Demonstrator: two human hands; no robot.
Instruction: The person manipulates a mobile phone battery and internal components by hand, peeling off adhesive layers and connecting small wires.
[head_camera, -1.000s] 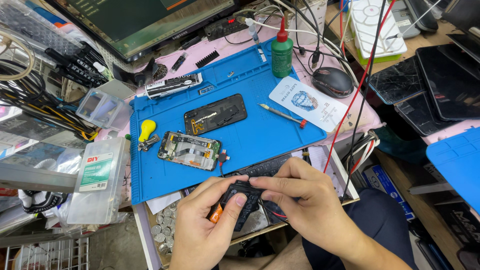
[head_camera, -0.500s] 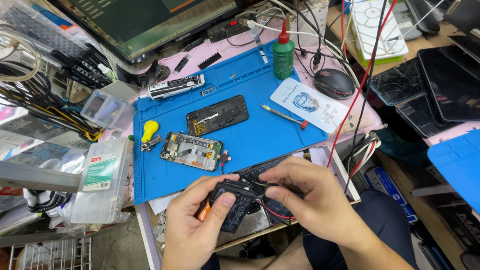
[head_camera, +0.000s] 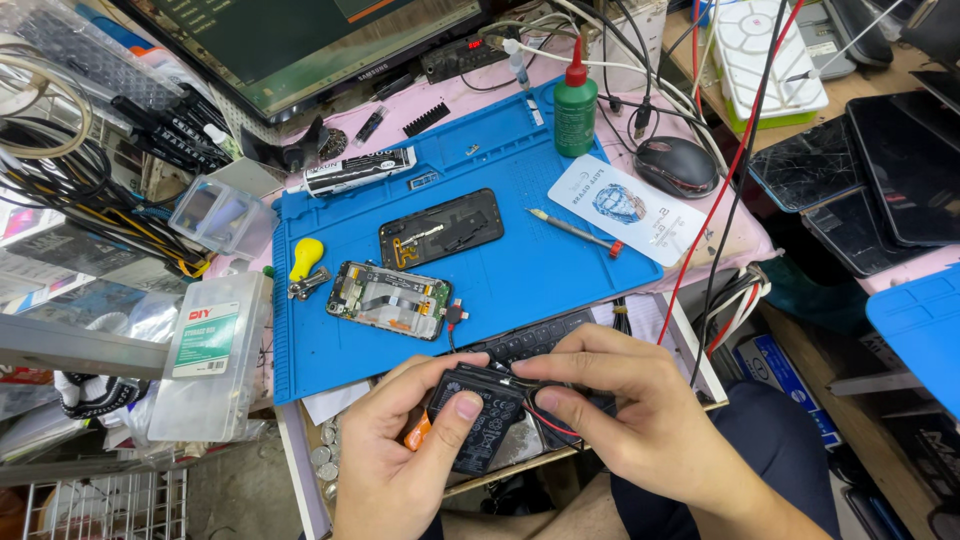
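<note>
gripping a flat black rectangular phone battery (head_camera: 482, 418) at the near edge of a cluttered repair bench, the left hand (head_camera: 395, 465) has its thumb pressed on the battery's smooth face and its fingers curled beneath, while the right hand (head_camera: 640, 415) closes over the battery's right end, fingertips pinched where thin red and black wires (head_camera: 545, 420) loop out. the battery sits just in front of a ribbed blue silicone work mat (head_camera: 560, 270), above a shallow drawer tray (head_camera: 330, 470) scattered with small round metal pieces. on the mat, well apart from the hands, lie an opened phone body (head_camera: 388, 300) with bare circuit boards and metal shields, a dark rectangular back frame (head_camera: 440, 228), a slim screwdriver (head_camera: 575, 233) with a red tip, a yellow-handled tool (head_camera: 305, 262) and a green squeeze bottle (head_camera: 575, 110) with a red nozzle standing upright at the far edge. a glossy black mouse (head_camera: 677, 165) rests just right of the mat beside a white card (head_camera: 625, 207). red and black cables (head_camera: 725, 190) hang down close on the right; clear plastic boxes (head_camera: 210, 350) crowd the left edge, leaving little open room beyond the mat's centre.
</note>
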